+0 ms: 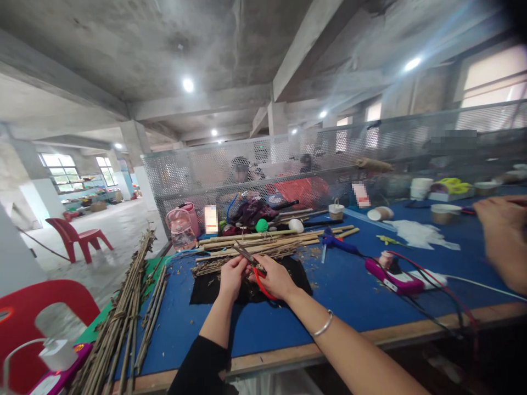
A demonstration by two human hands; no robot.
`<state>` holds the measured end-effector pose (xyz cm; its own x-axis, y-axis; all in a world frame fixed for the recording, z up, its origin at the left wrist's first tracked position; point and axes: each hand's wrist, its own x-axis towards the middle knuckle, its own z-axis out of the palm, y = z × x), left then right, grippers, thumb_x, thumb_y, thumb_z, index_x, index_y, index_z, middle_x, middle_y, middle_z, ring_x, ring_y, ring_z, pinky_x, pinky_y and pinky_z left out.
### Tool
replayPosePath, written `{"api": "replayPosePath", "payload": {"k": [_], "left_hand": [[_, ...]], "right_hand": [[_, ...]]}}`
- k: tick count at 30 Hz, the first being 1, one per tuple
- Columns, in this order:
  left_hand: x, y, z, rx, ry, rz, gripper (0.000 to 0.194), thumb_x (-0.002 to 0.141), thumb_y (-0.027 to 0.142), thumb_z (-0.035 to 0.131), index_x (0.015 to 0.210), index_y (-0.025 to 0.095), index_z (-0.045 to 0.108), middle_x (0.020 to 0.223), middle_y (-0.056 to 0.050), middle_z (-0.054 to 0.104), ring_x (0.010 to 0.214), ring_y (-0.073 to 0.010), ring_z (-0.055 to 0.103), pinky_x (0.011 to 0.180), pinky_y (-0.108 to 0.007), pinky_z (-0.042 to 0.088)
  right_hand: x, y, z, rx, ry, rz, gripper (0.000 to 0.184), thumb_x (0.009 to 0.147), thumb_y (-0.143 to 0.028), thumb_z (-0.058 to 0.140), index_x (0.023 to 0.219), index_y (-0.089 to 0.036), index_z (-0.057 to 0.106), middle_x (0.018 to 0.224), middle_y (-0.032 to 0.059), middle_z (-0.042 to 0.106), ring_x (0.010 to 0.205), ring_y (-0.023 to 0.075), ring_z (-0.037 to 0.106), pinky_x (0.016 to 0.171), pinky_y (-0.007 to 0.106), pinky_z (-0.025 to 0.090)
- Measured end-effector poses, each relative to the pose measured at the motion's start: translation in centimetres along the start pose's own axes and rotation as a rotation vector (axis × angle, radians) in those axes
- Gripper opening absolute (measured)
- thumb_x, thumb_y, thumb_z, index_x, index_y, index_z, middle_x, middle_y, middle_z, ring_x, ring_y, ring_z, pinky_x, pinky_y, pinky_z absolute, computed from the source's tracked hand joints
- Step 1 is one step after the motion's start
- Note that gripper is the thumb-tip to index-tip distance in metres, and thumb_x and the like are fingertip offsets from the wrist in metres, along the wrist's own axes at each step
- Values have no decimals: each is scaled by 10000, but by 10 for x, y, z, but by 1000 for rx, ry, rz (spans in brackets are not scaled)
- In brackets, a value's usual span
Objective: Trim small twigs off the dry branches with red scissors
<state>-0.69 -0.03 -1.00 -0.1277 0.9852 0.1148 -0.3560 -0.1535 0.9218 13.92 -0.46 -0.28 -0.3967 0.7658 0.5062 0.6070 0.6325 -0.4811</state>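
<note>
Over a black cloth (pixel 199 294) on the blue tabletop, my two hands meet close together. My right hand (pixel 272 278) is closed round a pair of scissors (pixel 260 280) with orange-red handles, blades pointing up and to the left. Fingertips pinched, my left hand (pixel 233 278) is right beside the blades; what it holds is too small to make out. Thin dry twigs (pixel 212 266) lie on the cloth just behind my hands. Longer pale sticks (pixel 280 239) are laid across the table beyond them.
A bundle of long dry stalks (pixel 123 318) leans over the table's left end. To the right are a blue glue gun (pixel 340 242), a purple power strip (pixel 391 280) with cables, and a white tub (pixel 446 213). Another person's hand (pixel 504 230) is at the right edge. A perforated metal screen (pixel 189 170) stands behind.
</note>
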Motion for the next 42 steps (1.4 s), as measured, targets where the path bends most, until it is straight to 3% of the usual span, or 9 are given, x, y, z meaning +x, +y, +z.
{"api": "replayPosePath", "payload": {"k": [6,15,26,35,42], "left_hand": [[1,1,-1,-10,24,29,366,544,314,744,846,116,684,657,-30,632,535,-77,534,535,-197,447],[4,0,-3,92,40,58,267,570,319,710,748,122,685,597,-6,613,523,-76,528,518,-178,432],[4,-9,-6,64,5,65,335,571,377,701,779,118,662,633,-27,626,550,-115,558,527,-222,450],[0,-3,-3,108,67,103,307,587,374,690,744,112,656,577,-4,594,501,-88,514,490,-195,412],[1,-2,-4,111,46,111,284,594,381,676,674,112,630,569,-2,577,512,-92,516,523,-208,429]], "right_hand": [[2,4,2,46,-29,-9,471,760,-402,558,1202,-261,478,1081,52,583,960,186,555,811,281,426],[1,0,2,-105,-13,14,564,710,-491,582,1194,-229,460,1106,70,551,1033,210,504,848,310,402],[0,-2,4,-40,21,14,462,788,-448,504,1202,-244,469,1088,55,566,997,180,525,834,277,407],[3,6,9,23,-19,16,467,777,-476,515,1180,-241,494,1082,63,586,983,193,551,832,287,420],[0,2,8,-74,5,10,520,756,-491,535,1196,-228,447,1094,65,558,1000,199,528,813,287,419]]}}
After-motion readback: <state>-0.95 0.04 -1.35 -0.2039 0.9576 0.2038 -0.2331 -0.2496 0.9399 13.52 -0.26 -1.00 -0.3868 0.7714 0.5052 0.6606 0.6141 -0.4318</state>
